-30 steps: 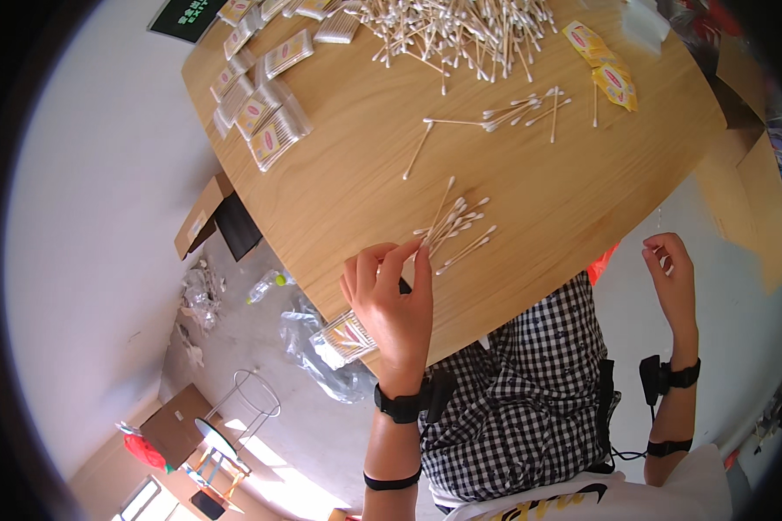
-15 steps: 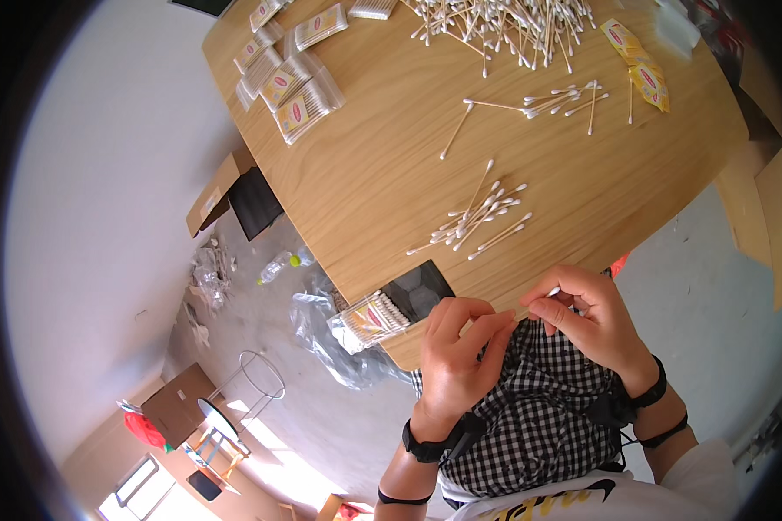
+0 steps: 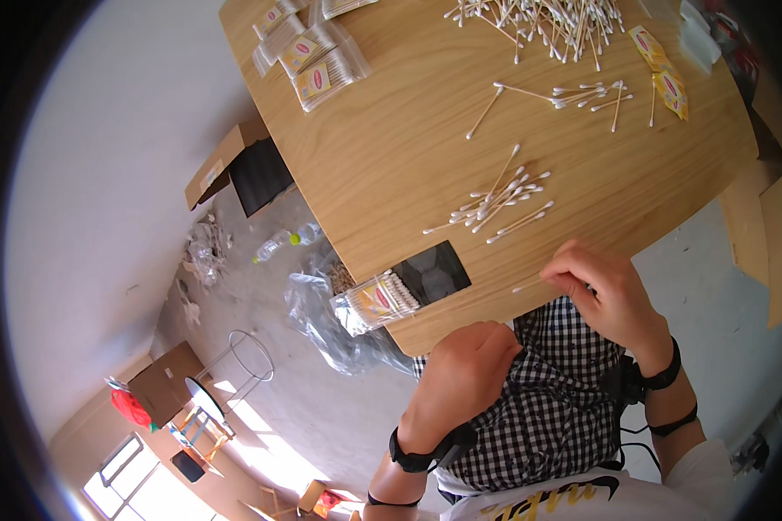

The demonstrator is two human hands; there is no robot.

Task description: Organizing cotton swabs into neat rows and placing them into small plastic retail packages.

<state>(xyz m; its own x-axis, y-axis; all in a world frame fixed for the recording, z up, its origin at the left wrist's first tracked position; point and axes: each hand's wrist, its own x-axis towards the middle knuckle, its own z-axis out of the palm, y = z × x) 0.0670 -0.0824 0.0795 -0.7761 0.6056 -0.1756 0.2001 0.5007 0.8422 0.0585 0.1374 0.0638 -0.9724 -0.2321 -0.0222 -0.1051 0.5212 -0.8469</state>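
Between the thumb and fingers of my right hand (image 3: 601, 291) is a cotton swab (image 3: 527, 285), its pale tip pointing left over the table's near edge. My left hand (image 3: 467, 369) is closed just in front of that edge, above the checked apron (image 3: 539, 408); its fingertips are turned away, so anything in them is hidden. A clear bag of cotton swabs (image 3: 379, 300) with a yellow label lies at the table's near-left corner, beside a dark square patch (image 3: 434, 273). Further in, a small heap of loose cotton swabs (image 3: 495, 201) is spread on the wood.
Filled swab packs (image 3: 321, 78) overlap at the table's far left. A large swab pile (image 3: 556, 26) lies at the far side, with a smaller scatter (image 3: 591, 94) nearer. Yellow label cards (image 3: 662, 74) sit at right. Plastic bags (image 3: 330, 326) and bottles (image 3: 274, 247) are on the floor.
My hands have moved apart: the left has drawn down toward me, the right has lifted slightly with a swab. The view has shifted, so the table sits higher and further right.
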